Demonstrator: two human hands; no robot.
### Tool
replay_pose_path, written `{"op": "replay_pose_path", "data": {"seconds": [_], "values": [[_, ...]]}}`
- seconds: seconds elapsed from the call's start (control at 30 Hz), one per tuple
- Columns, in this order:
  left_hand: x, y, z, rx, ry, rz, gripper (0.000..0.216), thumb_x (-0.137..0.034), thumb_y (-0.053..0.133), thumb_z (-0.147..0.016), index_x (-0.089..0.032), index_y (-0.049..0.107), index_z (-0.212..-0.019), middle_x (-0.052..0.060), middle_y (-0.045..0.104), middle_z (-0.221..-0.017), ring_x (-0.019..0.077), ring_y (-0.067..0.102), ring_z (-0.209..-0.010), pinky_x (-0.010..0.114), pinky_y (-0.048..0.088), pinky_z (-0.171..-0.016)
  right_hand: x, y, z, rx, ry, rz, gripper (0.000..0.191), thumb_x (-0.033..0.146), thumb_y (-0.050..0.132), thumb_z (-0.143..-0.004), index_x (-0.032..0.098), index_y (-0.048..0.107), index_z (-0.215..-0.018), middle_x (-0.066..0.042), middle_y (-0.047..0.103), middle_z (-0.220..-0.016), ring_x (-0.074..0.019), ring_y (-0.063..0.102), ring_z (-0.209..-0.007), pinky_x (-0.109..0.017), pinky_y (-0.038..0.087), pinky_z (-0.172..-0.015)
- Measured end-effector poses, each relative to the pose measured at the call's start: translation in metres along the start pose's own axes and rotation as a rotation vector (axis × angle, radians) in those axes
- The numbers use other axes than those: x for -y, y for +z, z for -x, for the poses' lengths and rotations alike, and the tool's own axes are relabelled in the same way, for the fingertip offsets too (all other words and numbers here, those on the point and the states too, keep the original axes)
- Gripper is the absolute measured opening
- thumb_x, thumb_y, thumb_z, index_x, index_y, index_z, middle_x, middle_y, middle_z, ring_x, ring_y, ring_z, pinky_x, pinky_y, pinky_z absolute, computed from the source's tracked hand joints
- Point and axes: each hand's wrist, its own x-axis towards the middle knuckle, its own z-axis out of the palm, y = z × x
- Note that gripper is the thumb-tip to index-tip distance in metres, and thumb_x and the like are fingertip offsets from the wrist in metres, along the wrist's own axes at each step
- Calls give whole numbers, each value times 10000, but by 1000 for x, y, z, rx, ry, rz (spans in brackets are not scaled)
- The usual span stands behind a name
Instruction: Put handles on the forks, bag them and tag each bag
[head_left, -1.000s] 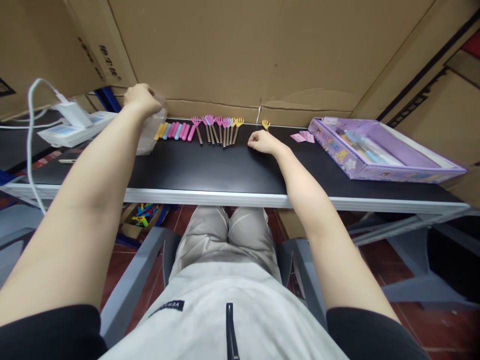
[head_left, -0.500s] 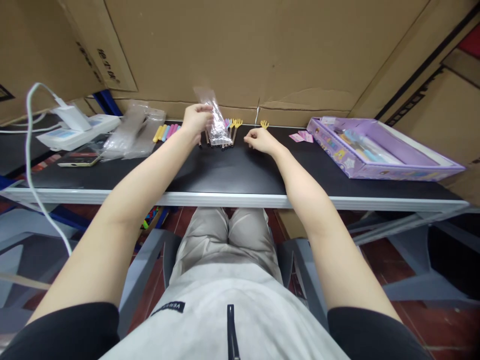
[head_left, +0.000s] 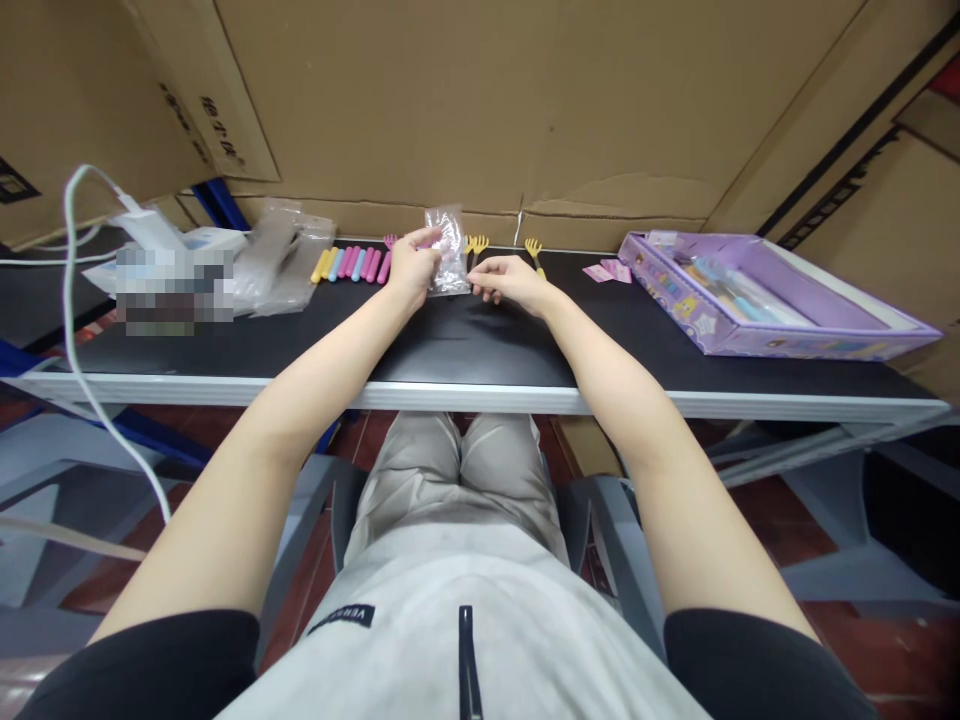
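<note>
Brown cardboard cartons (head_left: 525, 100) stand beyond the fingers, their black print too skewed to read. The matte black worktop (head_left: 465, 345) has a pale front edge. A glossy purple box (head_left: 780, 335) sits far right of the fingers, and a heap of clear film bags (head_left: 281, 255) lies to their left. Both forearms stretch forward. The left hand (head_left: 412, 268) has its fingers pinched on a crinkly clear bag (head_left: 448, 255), held upright just above the worktop. The right hand (head_left: 510, 280) curls its fingers to the bag's lower right edge; I cannot tell whether they grip it. Pastel handles (head_left: 352, 264) lie just left of the fingers, and a yellow fork (head_left: 534, 248) lies just beyond the right hand.

Black short sleeves, pale grey shirt, khaki trousers.
</note>
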Motion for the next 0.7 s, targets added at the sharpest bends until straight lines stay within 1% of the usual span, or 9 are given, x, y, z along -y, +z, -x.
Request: {"op": "replay_pose_path", "data": {"seconds": [0.1, 0.17, 0.23, 0.27, 0.33, 0.47, 0.53, 0.6, 0.7], "values": [[3, 1, 0, 25, 70, 24, 638, 18, 686, -650, -139, 757, -1265, 154, 677, -1461, 370, 603, -1462, 456, 545, -1190, 2, 2, 1, 19, -3, -50, 302, 265, 904, -881, 149, 647, -773, 4, 705, -693, -69, 575, -567, -177, 406, -523], [4, 3, 3, 53, 103, 27, 700, 41, 730, -645, -151, 734, -1319, 168, 603, -1556, 386, 501, -1562, 447, 477, -1252, 3, 4, 1, 17, -5, -57, 294, 196, 887, -875, 153, 625, -749, 15, 687, -667, -65, 562, -556, -173, 398, -521], [3, 5, 6, 82, 98, 50, 759, 49, 758, -666, -187, 700, -1384, 160, 549, -1613, 402, 458, -1594, 461, 465, -1256, 3, 4, 1, -1, 5, -37, 286, 107, 850, -866, 156, 606, -724, 26, 666, -637, -61, 545, -543, -172, 386, -517], [2, 5, 7, 92, 78, 71, 777, 44, 762, -688, -213, 680, -1417, 148, 541, -1619, 405, 477, -1582, 472, 488, -1233, 3, 4, 0, -13, 16, -22, 281, 68, 822, -863, 158, 600, -715, 27, 660, -629, -61, 539, -538, -172, 382, -515], [-1, 5, 7, 94, 8, 121, 795, 23, 737, -747, -273, 633, -1478, 115, 573, -1581, 388, 581, -1501, 479, 563, -1147, 2, 3, -1, -33, 40, 8, 272, 12, 755, -865, 160, 595, -702, 24, 658, -624, -64, 533, -532, -176, 379, -513], [-7, -4, 0, 55, -141, 153, 824, -5, 651, -820, -355, 564, -1561, 68, 685, -1437, 296, 778, -1204, 411, 659, -963, 0, 0, -2, -26, 79, 57, 301, -34, 616, -867, 170, 563, -652, 25, 626, -593, -72, 515, -509, -188, 362, -506], [-9, -10, -6, 40, -154, 143, 800, -11, 645, -828, -341, 590, -1555, 70, 702, -1420, 272, 796, -1119, 386, 662, -925, 2, -2, -1, -9, 94, 74, 307, -29, 588, -856, 175, 547, -631, 25, 606, -577, -78, 500, -498, -198, 346, -505], [-12, -17, -12, 11, -142, 140, 771, -11, 651, -819, -323, 637, -1524, 69, 709, -1411, 259, 792, -1092, 366, 658, -912, 3, -3, 1, -2, 103, 89, 296, -17, 586, -841, 177, 545, -621, 23, 590, -566, -86, 491, -499, -208, 339, -510], [-15, -26, -20, -59, -137, 141, 786, 5, 638, -803, -338, 661, -1510, 53, 723, -1396, 214, 778, -1035, 312, 655, -875, 4, -5, 2, -14, 107, 98, 290, -12, 575, -834, 181, 548, -620, 22, 567, -556, -94, 483, -500, -218, 345, -508]]}}
